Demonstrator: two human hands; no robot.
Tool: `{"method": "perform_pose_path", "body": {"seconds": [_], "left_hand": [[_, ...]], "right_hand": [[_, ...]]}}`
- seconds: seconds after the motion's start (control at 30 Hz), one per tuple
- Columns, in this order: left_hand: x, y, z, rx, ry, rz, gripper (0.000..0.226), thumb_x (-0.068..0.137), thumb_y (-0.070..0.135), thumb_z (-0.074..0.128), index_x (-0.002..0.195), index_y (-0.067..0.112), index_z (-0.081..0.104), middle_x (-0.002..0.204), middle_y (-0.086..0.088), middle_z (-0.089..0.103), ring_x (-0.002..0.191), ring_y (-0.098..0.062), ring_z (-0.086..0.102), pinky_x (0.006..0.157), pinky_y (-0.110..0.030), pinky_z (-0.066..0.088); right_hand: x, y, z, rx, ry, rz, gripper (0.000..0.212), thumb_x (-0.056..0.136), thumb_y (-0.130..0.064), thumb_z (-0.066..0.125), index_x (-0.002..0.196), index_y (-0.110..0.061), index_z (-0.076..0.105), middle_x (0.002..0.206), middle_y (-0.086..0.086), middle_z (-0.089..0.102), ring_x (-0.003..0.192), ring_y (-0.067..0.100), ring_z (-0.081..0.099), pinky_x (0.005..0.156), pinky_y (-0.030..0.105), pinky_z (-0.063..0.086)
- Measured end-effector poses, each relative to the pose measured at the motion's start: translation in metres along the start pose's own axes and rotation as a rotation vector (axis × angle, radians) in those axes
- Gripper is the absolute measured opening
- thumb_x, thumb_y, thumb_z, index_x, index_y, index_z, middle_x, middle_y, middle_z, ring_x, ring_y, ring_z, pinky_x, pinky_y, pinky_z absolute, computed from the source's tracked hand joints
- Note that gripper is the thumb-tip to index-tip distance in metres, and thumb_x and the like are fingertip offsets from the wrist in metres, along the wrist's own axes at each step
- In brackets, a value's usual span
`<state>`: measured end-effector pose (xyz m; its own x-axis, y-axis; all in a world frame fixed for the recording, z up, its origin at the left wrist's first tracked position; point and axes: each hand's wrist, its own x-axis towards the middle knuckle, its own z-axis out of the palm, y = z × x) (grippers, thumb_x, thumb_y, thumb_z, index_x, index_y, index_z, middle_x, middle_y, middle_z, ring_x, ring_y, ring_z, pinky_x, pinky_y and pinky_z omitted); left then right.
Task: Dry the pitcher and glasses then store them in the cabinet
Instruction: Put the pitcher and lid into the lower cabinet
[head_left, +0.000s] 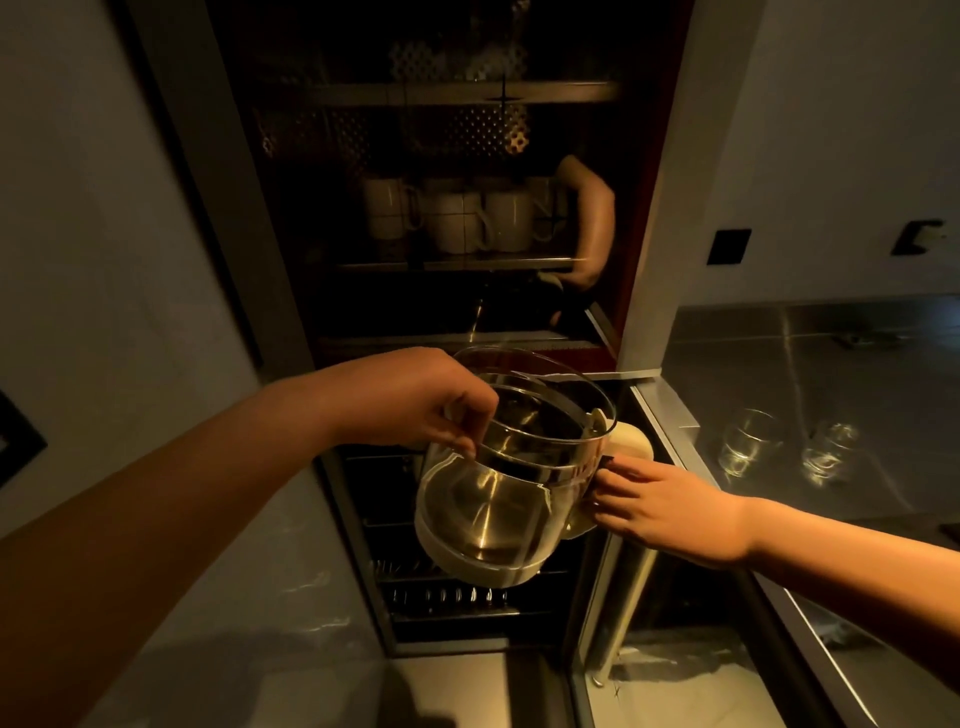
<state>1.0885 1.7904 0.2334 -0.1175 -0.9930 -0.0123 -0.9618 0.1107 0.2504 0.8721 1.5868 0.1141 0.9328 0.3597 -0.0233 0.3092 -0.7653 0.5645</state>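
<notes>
Pitcher (511, 467) is mid-frame, held up in the air in front of the open cabinet (457, 218), tilted so its mouth faces the camera. Left hand (415, 400) pinches the rim at upper left of the pitcher, fingers curled over the edge. Right hand (660, 501) is at the handle side, lower right, fingers curled against it; whether they wrap the handle fully I can't tell, it's hidden. Hands are apart, one on each side.

Two glasses (750, 441) sit on the steel table (831, 364) at right of frame, well apart from the pitcher. White mugs (447, 213) are on a cabinet shelf, upper centre.

Handling guess: clear rigid wall, glass or hard plastic, with a pale base band. Bulky, probably moderate weight, slick if still damp, breakable on a shelf edge. A rim pinch alone looks weak; the handle should carry the load, the other hand steadying the rim or base. Glasses: thin, light, take by the body.
</notes>
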Motion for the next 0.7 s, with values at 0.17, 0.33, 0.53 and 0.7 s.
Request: {"method": "perform_pose_path", "body": {"seconds": [0.17, 0.33, 0.53, 0.7], "left_hand": [[0.001, 0.002, -0.004, -0.017, 0.003, 0.007, 0.01, 0.083, 0.026, 0.067, 0.089, 0.03, 0.061, 0.086, 0.017, 0.059, 0.088, 0.007, 0.055, 0.073, -0.01, 0.046], [-0.001, -0.002, -0.008, -0.019, -0.002, -0.033, 0.014, 0.082, 0.025, 0.068, 0.087, 0.035, 0.059, 0.087, 0.017, 0.061, 0.089, 0.008, 0.057, 0.074, -0.017, 0.05], [-0.006, -0.01, -0.016, -0.146, -0.012, -0.097, 0.01, 0.081, 0.023, 0.069, 0.086, 0.03, 0.064, 0.089, 0.018, 0.064, 0.09, 0.007, 0.059, 0.08, -0.019, 0.046], [-0.008, -0.019, -0.024, -0.135, -0.025, -0.14, 0.013, 0.083, 0.026, 0.067, 0.086, 0.037, 0.061, 0.09, 0.021, 0.061, 0.09, 0.009, 0.055, 0.076, -0.019, 0.043]], "right_hand": [[0.012, -0.003, 0.003, -0.018, -0.161, 0.143, 0.052, 0.07, -0.017, 0.075, 0.12, -0.015, 0.06, 0.12, 0.005, 0.064, 0.115, 0.024, 0.057, 0.104, 0.041, 0.037], [0.013, 0.0, -0.002, 0.012, -0.159, 0.077, 0.049, 0.07, -0.024, 0.076, 0.117, -0.02, 0.063, 0.115, 0.0, 0.066, 0.107, 0.019, 0.061, 0.092, 0.033, 0.046], [0.007, 0.01, -0.014, 0.002, -0.078, -0.084, 0.031, 0.072, -0.024, 0.068, 0.102, -0.019, 0.064, 0.095, -0.002, 0.067, 0.089, 0.016, 0.062, 0.082, 0.031, 0.048], [0.004, 0.013, -0.033, 0.011, -0.004, -0.196, 0.021, 0.079, -0.028, 0.057, 0.096, -0.017, 0.059, 0.082, -0.003, 0.062, 0.075, 0.014, 0.058, 0.07, 0.028, 0.046]]}}
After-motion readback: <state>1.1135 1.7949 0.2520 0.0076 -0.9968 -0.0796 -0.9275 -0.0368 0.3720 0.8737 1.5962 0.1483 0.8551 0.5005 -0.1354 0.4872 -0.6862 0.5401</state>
